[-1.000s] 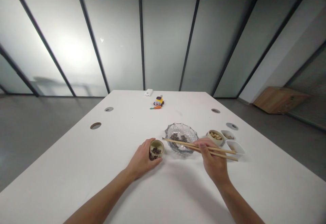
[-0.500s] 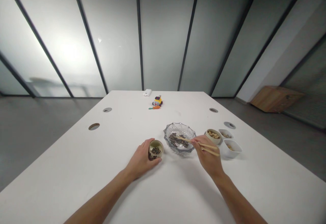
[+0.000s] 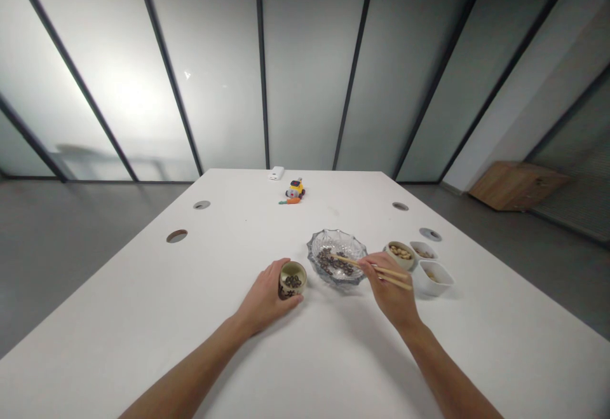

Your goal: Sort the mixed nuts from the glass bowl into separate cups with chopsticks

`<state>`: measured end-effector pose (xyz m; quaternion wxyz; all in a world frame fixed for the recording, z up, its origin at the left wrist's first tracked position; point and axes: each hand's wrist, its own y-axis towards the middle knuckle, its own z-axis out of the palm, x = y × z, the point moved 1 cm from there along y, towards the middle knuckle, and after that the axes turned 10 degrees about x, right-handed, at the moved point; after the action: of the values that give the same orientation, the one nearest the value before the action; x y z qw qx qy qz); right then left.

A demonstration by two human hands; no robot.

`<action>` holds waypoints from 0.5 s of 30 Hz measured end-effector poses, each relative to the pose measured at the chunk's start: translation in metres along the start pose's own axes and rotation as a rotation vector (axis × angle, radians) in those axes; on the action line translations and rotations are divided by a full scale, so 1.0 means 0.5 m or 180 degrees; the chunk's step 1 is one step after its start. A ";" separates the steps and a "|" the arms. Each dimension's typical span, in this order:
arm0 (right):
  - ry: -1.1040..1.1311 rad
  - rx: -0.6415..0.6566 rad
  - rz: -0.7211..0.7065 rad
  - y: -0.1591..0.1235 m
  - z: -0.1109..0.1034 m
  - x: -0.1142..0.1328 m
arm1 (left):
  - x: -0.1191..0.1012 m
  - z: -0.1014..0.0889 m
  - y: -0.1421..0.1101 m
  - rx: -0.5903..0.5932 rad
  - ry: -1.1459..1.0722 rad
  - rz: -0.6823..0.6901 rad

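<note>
My left hand (image 3: 267,293) is wrapped round a small ceramic cup (image 3: 286,292) that stands upright on the white table. Several dark beans (image 3: 293,281) lie at the bottom of the cup. To its right is a clear glass bowl (image 3: 330,237) with many dark, speckled beans (image 3: 340,265) spread inside. My right hand (image 3: 391,292) grips a pair of wooden chopsticks (image 3: 350,260) at the bowl's right side. Their tips reach down into the bowl among the beans; whether a bean is pinched between them is too small to tell.
Right of my right hand stand a round cup of peanuts (image 3: 401,253) and two white dishes, the nearer a white bowl (image 3: 438,284) with some pieces inside. Farther back on the table (image 3: 229,330) are a toy truck (image 3: 296,189), an orange-handled toy screwdriver (image 3: 290,201) and a white box (image 3: 276,173).
Almost nothing differs. The chopstick tips have shifted very slightly and sit closer together inside the glass bowl. My left hand and the cup stay in place.
</note>
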<state>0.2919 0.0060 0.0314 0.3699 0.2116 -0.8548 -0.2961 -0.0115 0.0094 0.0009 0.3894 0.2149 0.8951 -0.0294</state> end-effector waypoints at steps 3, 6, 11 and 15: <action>0.0055 -0.0014 -0.0031 0.000 0.002 -0.002 | 0.001 0.001 0.000 0.0009 0.0022 -0.0020; 0.0117 0.0002 -0.0041 0.001 0.006 -0.003 | 0.000 0.000 0.000 0.0027 0.0026 -0.0042; 0.0104 -0.0013 -0.0012 0.004 0.008 -0.005 | -0.001 -0.001 0.001 0.0036 0.0027 -0.0027; 0.0042 -0.0024 -0.0064 0.002 0.008 -0.005 | -0.001 0.000 0.001 0.0029 0.0016 -0.0008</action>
<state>0.2905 0.0097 0.0286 0.3733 0.2207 -0.8491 -0.3017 -0.0110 0.0097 0.0013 0.3862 0.2156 0.8962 -0.0334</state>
